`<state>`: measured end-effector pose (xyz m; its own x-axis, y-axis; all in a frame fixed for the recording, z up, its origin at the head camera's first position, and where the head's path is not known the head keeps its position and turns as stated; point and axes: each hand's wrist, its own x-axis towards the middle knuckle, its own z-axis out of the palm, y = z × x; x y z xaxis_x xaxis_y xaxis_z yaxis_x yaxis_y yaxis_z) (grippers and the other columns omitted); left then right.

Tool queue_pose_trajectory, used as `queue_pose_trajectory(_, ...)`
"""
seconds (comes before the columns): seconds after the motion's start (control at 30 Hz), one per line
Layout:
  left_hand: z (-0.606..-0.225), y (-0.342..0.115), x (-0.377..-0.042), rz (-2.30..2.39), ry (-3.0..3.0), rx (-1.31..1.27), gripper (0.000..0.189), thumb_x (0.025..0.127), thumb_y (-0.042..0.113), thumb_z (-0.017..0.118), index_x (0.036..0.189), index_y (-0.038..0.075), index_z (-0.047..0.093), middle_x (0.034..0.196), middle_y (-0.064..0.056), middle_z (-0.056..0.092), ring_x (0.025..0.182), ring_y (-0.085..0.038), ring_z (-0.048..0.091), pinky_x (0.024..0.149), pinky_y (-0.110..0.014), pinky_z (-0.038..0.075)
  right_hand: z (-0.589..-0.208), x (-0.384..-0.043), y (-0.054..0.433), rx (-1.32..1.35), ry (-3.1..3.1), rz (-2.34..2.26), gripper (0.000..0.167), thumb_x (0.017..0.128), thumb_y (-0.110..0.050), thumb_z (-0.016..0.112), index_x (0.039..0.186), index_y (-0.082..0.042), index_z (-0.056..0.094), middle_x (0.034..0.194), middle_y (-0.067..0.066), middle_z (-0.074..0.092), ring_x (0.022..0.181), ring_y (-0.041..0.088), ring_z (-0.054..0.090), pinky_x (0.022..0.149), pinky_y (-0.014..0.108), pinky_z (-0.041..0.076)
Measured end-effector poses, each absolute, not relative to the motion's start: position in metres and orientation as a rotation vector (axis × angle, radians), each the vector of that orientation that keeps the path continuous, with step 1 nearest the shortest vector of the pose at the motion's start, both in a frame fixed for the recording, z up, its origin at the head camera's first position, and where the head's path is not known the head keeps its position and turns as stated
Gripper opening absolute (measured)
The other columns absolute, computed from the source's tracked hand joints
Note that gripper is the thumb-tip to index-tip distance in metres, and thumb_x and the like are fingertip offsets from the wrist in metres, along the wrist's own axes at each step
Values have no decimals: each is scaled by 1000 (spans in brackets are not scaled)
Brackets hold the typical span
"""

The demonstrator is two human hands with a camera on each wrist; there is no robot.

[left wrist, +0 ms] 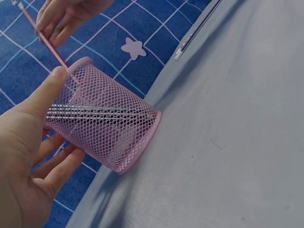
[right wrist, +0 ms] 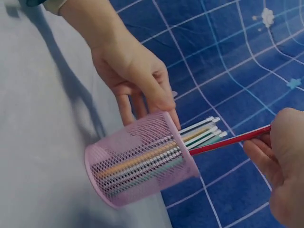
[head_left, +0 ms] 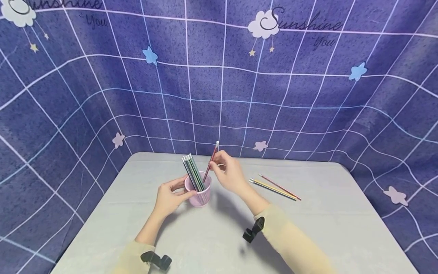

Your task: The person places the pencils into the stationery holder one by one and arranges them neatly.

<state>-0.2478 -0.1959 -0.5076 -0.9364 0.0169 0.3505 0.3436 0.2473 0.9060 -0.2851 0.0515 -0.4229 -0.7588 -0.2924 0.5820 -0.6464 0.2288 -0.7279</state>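
A pink mesh pencil cup (head_left: 202,199) stands on the table. My left hand (head_left: 171,198) holds it from the left, thumb near the rim and fingers round the far side. Several pencils (head_left: 193,173), mostly dark and green, lean leftward inside with their white-tipped ends up; in the right wrist view a yellow one shows through the mesh. Above the cup's right side, my right hand (head_left: 230,173) pinches a red pencil (right wrist: 228,142) between thumb and fingers. It slants, white end up, its lower end inside the rim.
To the right of the cup, a red pencil (head_left: 280,187), a yellow pencil and a dark pencil lie close together on the pale grey table (head_left: 328,220). A blue-purple grid-patterned cloth (head_left: 239,87) hangs behind the table and along both sides.
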Motion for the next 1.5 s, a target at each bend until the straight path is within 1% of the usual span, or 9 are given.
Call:
queue_pose_trajectory(0.17,-508,-196,-247,-1754,-2256,-323,65,76,7,97,134,-5,70,118,-27,78,110,-44,77,87,-35,70,-424,-287,37,855,-2272,1351,6,100,-5,71,103,-2,66,94,12,79,84,23,79,75,18,68)
queue_pose_trajectory(0.33,-508,-195,-247,-1759,-2261,-308,65,76,8,97,134,-5,69,118,-27,77,110,-44,77,88,-36,70,-430,-289,27,854,-2368,1228,6,99,-8,73,102,-3,71,94,9,81,83,20,79,75,14,66)
queue_pose_trajectory(0.53,-508,-196,-246,-1758,-2257,-319,65,76,8,97,134,-5,69,118,-28,77,110,-45,76,89,-44,69,-437,-294,21,858,-2415,1196,6,98,-7,75,100,-1,74,94,11,81,80,19,79,74,13,65)
queue_pose_trajectory(0.67,-508,-196,-245,-1750,-2264,-307,64,76,9,97,133,-5,70,118,-27,77,110,-45,76,90,-48,69,-439,-296,16,873,-2452,1139,6,99,-8,75,101,-2,74,93,9,81,79,16,78,72,12,64)
queue_pose_trajectory(0.83,-508,-196,-245,-1750,-2270,-290,64,76,10,97,133,-4,71,119,-26,78,110,-43,77,90,-46,69,-437,-295,11,880,-2505,1052,7,100,-11,74,101,-5,75,92,6,82,78,13,77,72,12,64)
queue_pose_trajectory(1.07,-509,-195,-245,-1744,-2269,-307,63,78,11,96,133,-5,70,120,-26,77,111,-42,77,90,-42,69,-441,-296,5,888,-2562,956,7,100,-12,73,99,-6,75,90,4,82,75,10,75,66,8,59)
queue_pose_trajectory(1.23,-509,-196,-245,-1766,-2256,-305,63,78,8,96,133,-5,70,121,-27,77,112,-44,76,90,-39,69,-445,-294,3,880,-2573,900,7,100,-12,74,100,-6,75,91,5,82,76,11,76,65,10,60)
queue_pose_trajectory(1.37,-509,-196,-245,-1768,-2251,-311,62,78,8,96,133,-5,70,121,-27,76,112,-45,76,90,-40,69,-444,-294,0,872,-2575,856,8,99,-14,75,98,-6,75,92,6,82,78,14,79,68,14,64)
queue_pose_trajectory(1.5,-509,-196,-245,-1764,-2260,-306,62,78,9,96,133,-5,70,121,-27,76,113,-44,76,91,-41,69,-444,-293,-2,872,-2597,803,9,99,-15,75,98,-6,76,92,5,83,80,14,80,70,16,66)
